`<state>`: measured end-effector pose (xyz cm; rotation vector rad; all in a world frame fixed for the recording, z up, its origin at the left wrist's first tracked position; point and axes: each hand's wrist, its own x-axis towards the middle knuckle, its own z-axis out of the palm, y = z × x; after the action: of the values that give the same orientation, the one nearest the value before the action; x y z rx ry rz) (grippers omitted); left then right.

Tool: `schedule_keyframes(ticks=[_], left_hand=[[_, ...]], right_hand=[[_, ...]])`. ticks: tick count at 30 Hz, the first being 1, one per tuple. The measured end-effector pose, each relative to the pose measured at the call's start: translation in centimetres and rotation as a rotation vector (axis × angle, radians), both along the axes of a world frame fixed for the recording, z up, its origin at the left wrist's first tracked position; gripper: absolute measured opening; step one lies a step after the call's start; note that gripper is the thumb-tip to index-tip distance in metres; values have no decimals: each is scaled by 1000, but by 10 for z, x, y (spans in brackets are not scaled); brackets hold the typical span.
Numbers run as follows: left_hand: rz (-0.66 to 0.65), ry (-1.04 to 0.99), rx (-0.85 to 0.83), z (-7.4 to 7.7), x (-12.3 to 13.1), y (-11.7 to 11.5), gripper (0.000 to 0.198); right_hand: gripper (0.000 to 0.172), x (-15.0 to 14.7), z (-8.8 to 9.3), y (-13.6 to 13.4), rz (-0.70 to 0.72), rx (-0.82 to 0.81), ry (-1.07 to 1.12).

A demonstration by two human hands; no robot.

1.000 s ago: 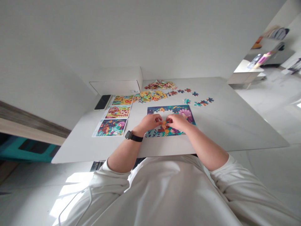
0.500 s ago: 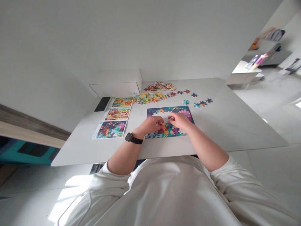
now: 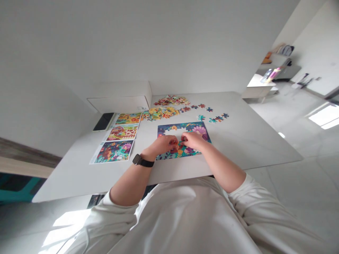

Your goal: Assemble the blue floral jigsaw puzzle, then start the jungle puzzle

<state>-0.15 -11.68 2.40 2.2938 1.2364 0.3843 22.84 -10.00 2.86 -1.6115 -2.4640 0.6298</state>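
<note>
A colourful jigsaw puzzle with a dark blue and purple border lies partly assembled on the white table, with a pale gap in its upper middle. Over the gap's lower edge, my left hand has its fingers bent together on a reddish-orange puzzle piece; its outline is mostly covered. My right hand is close beside it, thumb and fingers pinched low at the right of the gap. Whatever lies between those fingertips is hidden. A black watch is on my left wrist.
Picture sheets lie left of the puzzle, below a dark phone. Behind are a yellow heap of pieces, a reddish heap and a white box. Several loose pieces lie back right.
The view has shifted, so the table scene sits further left and slightly lower. Both hands stay over the puzzle's middle, their fingers moving only slightly.
</note>
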Motion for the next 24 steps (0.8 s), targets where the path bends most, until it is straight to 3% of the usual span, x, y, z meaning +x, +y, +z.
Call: schedule_keyframes(ticks=[8, 15, 20, 24], left_hand=[[49, -2, 70, -10, 5, 5, 14], [180, -143, 147, 3, 2, 2, 25], [292, -201, 123, 14, 0, -2, 45], [381, -264, 172, 16, -1, -2, 50]], right_hand=[[30, 4, 5, 0, 44, -4, 21], [34, 15, 12, 8, -49, -64, 251], [18, 43, 22, 24, -173, 94, 490], [23, 91, 46, 50, -334, 300, 564]])
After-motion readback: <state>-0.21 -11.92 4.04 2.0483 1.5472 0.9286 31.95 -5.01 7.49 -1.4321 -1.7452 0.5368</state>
